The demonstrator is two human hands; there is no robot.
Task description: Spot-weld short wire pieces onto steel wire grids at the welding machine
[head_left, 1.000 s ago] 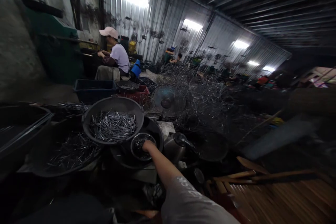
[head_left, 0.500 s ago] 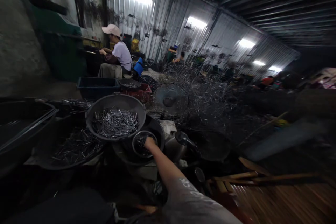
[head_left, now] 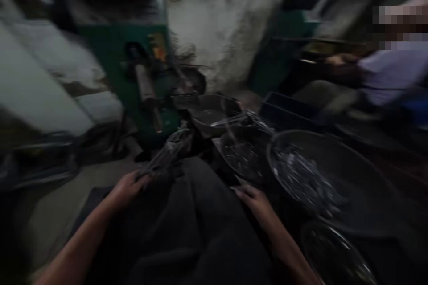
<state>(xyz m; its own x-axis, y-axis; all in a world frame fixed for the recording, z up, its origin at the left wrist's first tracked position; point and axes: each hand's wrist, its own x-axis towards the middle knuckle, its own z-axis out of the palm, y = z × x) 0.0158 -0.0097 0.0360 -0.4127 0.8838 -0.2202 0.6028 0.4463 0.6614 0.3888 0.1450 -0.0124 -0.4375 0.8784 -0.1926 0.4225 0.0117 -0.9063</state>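
Observation:
The picture is smeared by motion. My left hand (head_left: 129,187) is closed round the near end of a bundle of thin metal rods (head_left: 167,151) that points away toward a green machine (head_left: 133,53). My right hand (head_left: 254,200) rests over my dark-trousered knee (head_left: 187,213), fingers pointing up-left beside a dark tray of metal pieces (head_left: 244,156); whether it holds anything is lost in the blur. A large round basin with shiny metal rods (head_left: 301,178) sits just right of that hand.
A metal pan (head_left: 210,113) stands in front of the green machine. A blue crate (head_left: 287,109) lies behind the basin. Another person in a light shirt (head_left: 391,71) sits at the far right. A smaller round bowl (head_left: 334,258) is at the lower right.
The view has swung sharply left and down, from the shed's interior to the green machine and my lap. My right arm has left the small bowl; both hands now show.

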